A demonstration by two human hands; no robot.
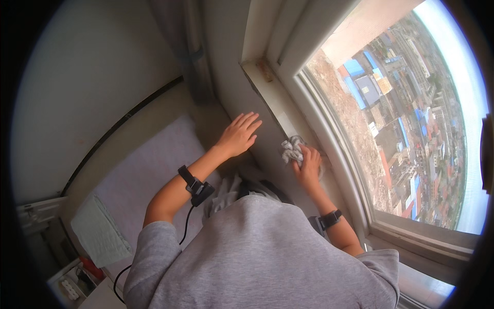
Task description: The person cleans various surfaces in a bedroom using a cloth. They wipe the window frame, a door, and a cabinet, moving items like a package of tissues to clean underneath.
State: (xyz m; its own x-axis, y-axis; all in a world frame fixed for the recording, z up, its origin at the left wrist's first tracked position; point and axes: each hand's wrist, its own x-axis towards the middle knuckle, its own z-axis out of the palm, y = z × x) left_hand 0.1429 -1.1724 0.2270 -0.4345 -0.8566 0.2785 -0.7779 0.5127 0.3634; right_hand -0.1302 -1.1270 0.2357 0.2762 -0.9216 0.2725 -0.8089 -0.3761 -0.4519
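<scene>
Cloth (pixel 292 151) is clamped in the right hand (pixel 309 166) over the windowsill (pixel 280 105), bunched seemingly to fit; left of the windowsill, the left hand (pixel 239 136) is held empty, fingers apart

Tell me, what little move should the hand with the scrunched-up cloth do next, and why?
Maybe slide the right hand and crumpled cloth along the windowsill toward its far end: the cloth is at the sill, and a brownish mark shows at that end.
</scene>
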